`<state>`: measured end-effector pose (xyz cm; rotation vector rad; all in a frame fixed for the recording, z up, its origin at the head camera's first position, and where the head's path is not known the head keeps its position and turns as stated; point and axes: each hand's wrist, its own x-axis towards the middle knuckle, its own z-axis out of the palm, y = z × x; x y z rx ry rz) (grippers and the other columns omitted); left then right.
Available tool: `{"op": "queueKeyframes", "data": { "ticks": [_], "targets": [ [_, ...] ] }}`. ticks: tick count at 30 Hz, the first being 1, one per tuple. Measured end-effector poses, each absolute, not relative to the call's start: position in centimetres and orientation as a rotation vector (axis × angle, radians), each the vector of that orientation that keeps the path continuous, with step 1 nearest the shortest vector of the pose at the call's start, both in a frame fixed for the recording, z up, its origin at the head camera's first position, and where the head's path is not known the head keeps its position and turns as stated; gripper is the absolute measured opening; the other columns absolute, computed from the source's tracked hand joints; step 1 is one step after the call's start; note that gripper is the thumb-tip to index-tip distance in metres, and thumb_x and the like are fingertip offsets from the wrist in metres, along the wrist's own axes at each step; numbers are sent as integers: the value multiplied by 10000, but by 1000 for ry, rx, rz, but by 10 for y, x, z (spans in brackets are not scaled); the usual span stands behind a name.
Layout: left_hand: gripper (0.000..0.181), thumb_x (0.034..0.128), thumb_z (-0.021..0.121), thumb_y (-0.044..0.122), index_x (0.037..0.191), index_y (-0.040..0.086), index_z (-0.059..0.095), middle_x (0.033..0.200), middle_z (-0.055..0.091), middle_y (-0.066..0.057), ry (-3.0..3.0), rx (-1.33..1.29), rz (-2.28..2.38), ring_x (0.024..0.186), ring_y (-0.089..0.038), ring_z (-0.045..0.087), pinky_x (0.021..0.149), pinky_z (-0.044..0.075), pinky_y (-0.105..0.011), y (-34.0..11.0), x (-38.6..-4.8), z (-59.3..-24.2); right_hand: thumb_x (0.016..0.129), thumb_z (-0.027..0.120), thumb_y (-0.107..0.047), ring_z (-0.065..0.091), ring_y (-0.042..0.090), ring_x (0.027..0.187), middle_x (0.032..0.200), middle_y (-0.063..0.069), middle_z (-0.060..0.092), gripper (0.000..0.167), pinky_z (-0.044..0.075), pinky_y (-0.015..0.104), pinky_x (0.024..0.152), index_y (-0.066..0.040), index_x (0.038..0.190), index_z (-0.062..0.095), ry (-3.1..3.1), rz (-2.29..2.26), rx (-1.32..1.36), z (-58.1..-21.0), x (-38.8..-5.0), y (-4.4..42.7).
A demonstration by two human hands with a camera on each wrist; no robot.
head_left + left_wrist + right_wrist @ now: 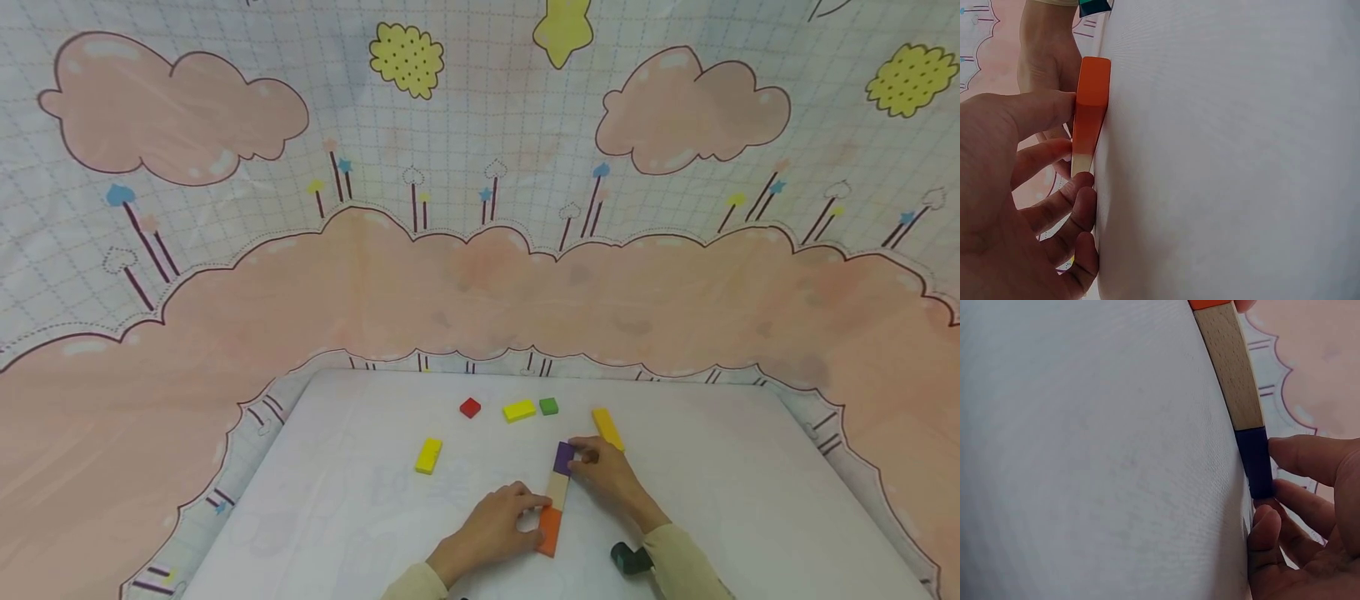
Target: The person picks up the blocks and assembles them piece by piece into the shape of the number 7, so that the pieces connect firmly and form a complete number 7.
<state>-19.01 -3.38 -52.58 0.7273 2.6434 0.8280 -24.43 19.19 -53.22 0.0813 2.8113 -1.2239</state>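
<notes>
An orange block [550,533], a plain wooden block [557,490] and a dark purple block [563,458] lie end to end in one line on the white table. My left hand [495,525] holds the orange block, its thumb on the block's left side and a fingertip near the joint with the wooden one. At the far end, my right hand [606,475] pinches the purple block [1254,462] between thumb and fingers. The left wrist view shows the orange block [1092,87] close up, with the wooden block partly hidden behind fingers.
Toward the back of the white table [337,517] lie a red block [470,407], a yellow block [519,411] and a green block [549,406]. Another yellow block [428,456] lies left. An orange-yellow bar [607,428] sits behind my right hand, and a dark green piece [630,558] beside my right sleeve.
</notes>
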Motion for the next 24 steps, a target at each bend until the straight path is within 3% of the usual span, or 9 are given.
{"op": "queueKeyframes", "data": {
  "ticks": [7,24],
  "targets": [
    [440,851,736,373,1279,375,630,1062,589,132,2657,751,821,877,-24,497,829,490,-258,-34,-189,-527,884,709,-146,535,190,933,1051,34,627,396,487,344,820,-154,1275,647,2809,-1224,58,-533,-244,193],
    [428,871,719,374,1288,379,625,1085,600,124,2634,747,846,902,-28,510,849,490,-265,-35,-189,-525,882,718,-158,535,189,926,1039,38,627,388,484,342,813,-161,1265,656,2819,-1211,41,-530,-243,193]
  ]
}}
